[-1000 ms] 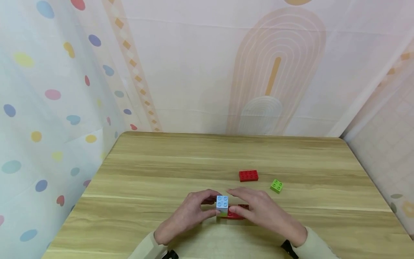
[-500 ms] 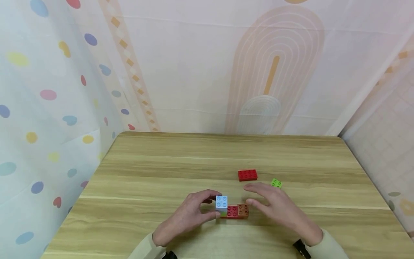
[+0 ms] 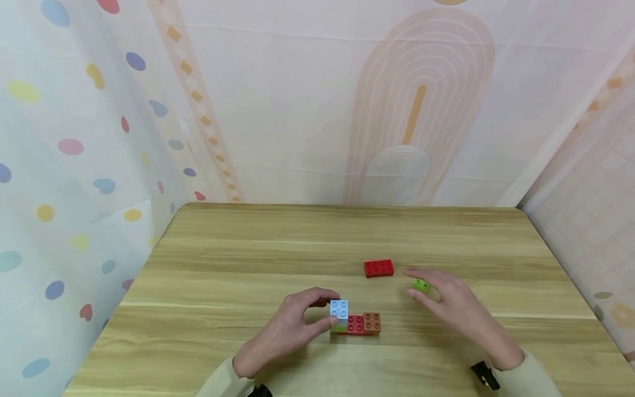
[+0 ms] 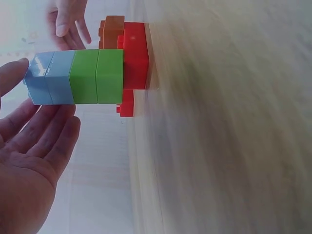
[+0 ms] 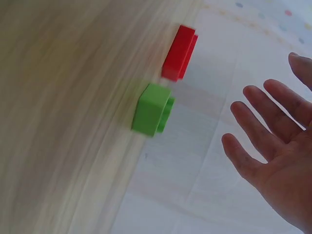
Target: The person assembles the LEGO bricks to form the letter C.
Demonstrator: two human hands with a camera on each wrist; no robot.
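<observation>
My left hand holds a small tower of toy building bricks, the thumb on one side of the top light blue brick and the fingers on the other. In the left wrist view two light blue bricks sit over two green bricks, all standing at one end of a red base brick. A brown-orange brick is fixed on the base's other end. My right hand hovers with spread fingers over a loose lime green brick, which lies studs up between thumb and forefinger, apart from the palm.
A loose red brick with two rows of studs lies on the wooden table, left of the green one and further back. Patterned curtains hang behind the table and along its sides.
From beside the brick tower, my right hand has moved right and away to the loose green brick, uncovering the brown-orange brick. My left hand has stayed at the tower.
</observation>
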